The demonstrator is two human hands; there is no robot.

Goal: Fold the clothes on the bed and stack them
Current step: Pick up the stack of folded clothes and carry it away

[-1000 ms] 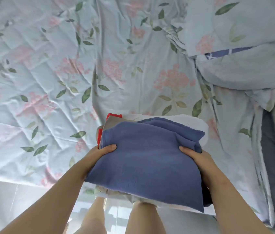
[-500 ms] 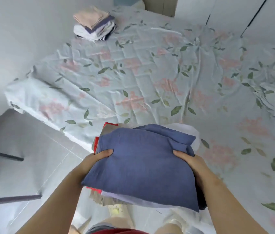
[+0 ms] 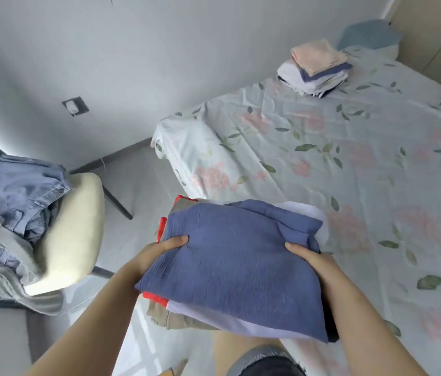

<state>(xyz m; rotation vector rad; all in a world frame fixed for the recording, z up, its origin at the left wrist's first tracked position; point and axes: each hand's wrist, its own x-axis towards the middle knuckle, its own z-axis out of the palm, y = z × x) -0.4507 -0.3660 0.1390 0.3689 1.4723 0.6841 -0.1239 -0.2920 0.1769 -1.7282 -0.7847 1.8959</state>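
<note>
Both hands (image 3: pixel 157 253) (image 3: pixel 314 260) grip stack (image 3: pixel 235 267) (fingers hidden beneath)

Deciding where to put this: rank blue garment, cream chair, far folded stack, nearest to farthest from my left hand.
1. Blue garment: gripped by the left hand.
2. Cream chair: on the left.
3. Folded stack: far bed corner.

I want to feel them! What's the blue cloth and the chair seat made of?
Blue cloth atop the pile: soft woven fabric, probably cotton, matte; fine crinkly ridges show. Chair seat: padded cushion, cream, smooth covering, maybe faux leather; too blurred to be sure.
</note>
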